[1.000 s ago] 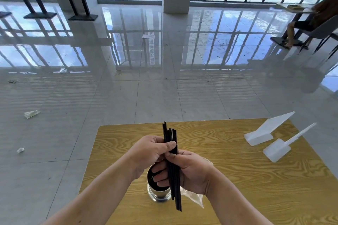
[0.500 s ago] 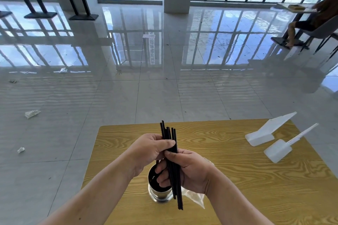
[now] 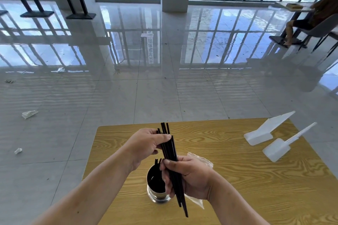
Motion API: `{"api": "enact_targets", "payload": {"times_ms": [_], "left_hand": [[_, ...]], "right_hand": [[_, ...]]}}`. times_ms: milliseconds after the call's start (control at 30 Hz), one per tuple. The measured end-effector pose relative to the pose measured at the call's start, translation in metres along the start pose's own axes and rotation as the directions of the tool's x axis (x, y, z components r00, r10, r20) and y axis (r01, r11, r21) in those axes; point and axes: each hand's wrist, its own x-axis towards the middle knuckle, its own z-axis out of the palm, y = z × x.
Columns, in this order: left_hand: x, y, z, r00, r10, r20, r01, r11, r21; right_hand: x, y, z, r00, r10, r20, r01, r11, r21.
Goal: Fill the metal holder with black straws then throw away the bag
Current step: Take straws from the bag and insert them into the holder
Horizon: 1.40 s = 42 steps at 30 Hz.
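Note:
A bundle of black straws (image 3: 171,153) stands nearly upright above the wooden table (image 3: 237,179). My left hand (image 3: 146,144) pinches the bundle near its top. My right hand (image 3: 188,175) grips it lower down, and the straw ends reach below that hand. A clear plastic bag (image 3: 200,159) is held behind my right hand, with a corner hanging below it. The round metal holder (image 3: 157,197) stands on the table just left of my right hand. A few black straws (image 3: 157,161) poke out of its far rim.
Two white plastic scoops (image 3: 261,131) (image 3: 279,147) lie at the table's far right. Scraps of litter (image 3: 29,114) lie on the shiny tiled floor to the left. A seated person (image 3: 311,18) is far off at the right, with tables along the windows.
My left hand has risen toward the top of the bundle and my right hand has slid lower, so the two hands now sit apart. The bundle leans slightly more.

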Motion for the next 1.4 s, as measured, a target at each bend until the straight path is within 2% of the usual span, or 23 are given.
{"api": "enact_targets", "payload": {"times_ms": [133, 200, 333, 400, 433, 467, 533, 567, 600, 667, 767, 867, 900, 933, 1033, 1100, 1133, 1167, 1233, 1300, 1333, 1367, 1400], "left_hand": [[0.008, 0.009, -0.01, 0.997, 0.016, -0.074, -0.018, 0.999, -0.029], [0.015, 0.013, -0.015, 0.989, 0.034, -0.145, -0.051, 0.992, -0.112], [0.021, 0.029, -0.021, 0.919, 0.165, -0.358, -0.301, 0.881, -0.365], [0.016, 0.033, -0.013, 0.838, 0.328, -0.437, -0.46, 0.855, -0.24], [0.011, 0.033, -0.005, 0.778, 0.442, -0.445, -0.527, 0.846, -0.08], [0.005, 0.03, 0.004, 0.702, 0.584, -0.407, -0.588, 0.798, 0.131], [-0.008, 0.021, 0.02, 0.51, 0.835, -0.207, -0.675, 0.538, 0.505], [-0.013, 0.017, 0.027, 0.438, 0.895, -0.082, -0.707, 0.399, 0.584], [-0.017, 0.014, 0.033, 0.402, 0.915, 0.038, -0.733, 0.297, 0.612], [-0.023, 0.007, 0.041, 0.357, 0.905, 0.232, -0.76, 0.137, 0.635], [-0.023, -0.003, 0.043, 0.33, 0.862, 0.383, -0.767, 0.008, 0.642], [-0.018, -0.008, 0.034, 0.385, 0.816, 0.431, -0.694, -0.052, 0.718], [-0.015, -0.009, 0.031, 0.442, 0.794, 0.416, -0.655, -0.031, 0.755], [-0.013, -0.011, 0.028, 0.523, 0.768, 0.371, -0.617, 0.041, 0.786], [-0.007, -0.012, 0.019, 0.729, 0.675, 0.113, -0.49, 0.4, 0.774], [-0.005, -0.007, 0.018, 0.863, 0.505, -0.006, -0.399, 0.689, 0.605], [-0.004, -0.004, 0.018, 0.926, 0.378, -0.002, -0.34, 0.835, 0.432], [-0.003, -0.002, 0.019, 0.963, 0.268, 0.039, -0.269, 0.927, 0.26], [0.001, 0.0, 0.021, 0.97, 0.217, 0.112, -0.229, 0.966, 0.116], [0.003, 0.0, 0.024, 0.96, 0.277, 0.036, -0.279, 0.945, 0.172], [0.004, -0.001, 0.024, 0.948, 0.317, -0.018, -0.303, 0.919, 0.252], [0.005, -0.004, 0.023, 0.932, 0.358, -0.047, -0.319, 0.877, 0.359], [0.004, -0.006, 0.022, 0.921, 0.386, -0.05, -0.325, 0.833, 0.447]], "right_hand": [[-0.004, 0.003, -0.009, 0.998, 0.048, 0.03, -0.046, 0.997, -0.066], [-0.007, 0.004, -0.016, 0.996, 0.084, 0.004, -0.083, 0.991, -0.104], [-0.01, 0.005, -0.027, 0.985, 0.118, -0.129, -0.132, 0.985, -0.107], [-0.007, 0.004, -0.028, 0.97, 0.075, -0.231, -0.073, 0.997, 0.019], [-0.005, 0.0, -0.028, 0.96, 0.043, -0.275, -0.015, 0.995, 0.104], [-0.001, -0.004, -0.027, 0.951, 0.01, -0.311, 0.051, 0.981, 0.187], [0.005, -0.017, -0.02, 0.938, -0.054, -0.341, 0.165, 0.937, 0.308], [0.008, -0.023, -0.017, 0.937, -0.084, -0.34, 0.201, 0.924, 0.326], [0.011, -0.029, -0.015, 0.939, -0.112, -0.326, 0.221, 0.921, 0.32], [0.012, -0.039, -0.012, 0.95, -0.143, -0.279, 0.231, 0.921, 0.315], [0.009, -0.053, -0.014, 0.956, -0.123, -0.266, 0.222, 0.897, 0.382], [0.01, -0.058, -0.015, 0.924, -0.138, -0.356, 0.274, 0.888, 0.369], [0.011, -0.058, -0.015, 0.907, -0.167, -0.386, 0.315, 0.878, 0.36], [0.012, -0.056, -0.017, 0.889, -0.185, -0.419, 0.352, 0.862, 0.365], [0.012, -0.051, -0.017, 0.84, -0.23, -0.492, 0.407, 0.866, 0.291], [0.013, -0.047, -0.016, 0.839, -0.266, -0.475, 0.381, 0.91, 0.163], [0.015, -0.043, -0.014, 0.844, -0.288, -0.452, 0.355, 0.932, 0.069], [0.017, -0.04, -0.01, 0.85, -0.317, -0.421, 0.321, 0.945, -0.065], [0.024, -0.035, -0.001, 0.85, -0.369, -0.376, 0.249, 0.911, -0.33], [0.031, -0.033, 0.008, 0.834, -0.424, -0.352, 0.158, 0.796, -0.584], [0.036, -0.033, 0.009, 0.838, -0.443, -0.32, 0.08, 0.678, -0.73], [0.039, -0.032, 0.01, 0.855, -0.448, -0.262, -0.021, 0.475, -0.88], [0.042, -0.03, 0.01, 0.885, -0.431, -0.179, -0.095, 0.209, -0.973]]}}
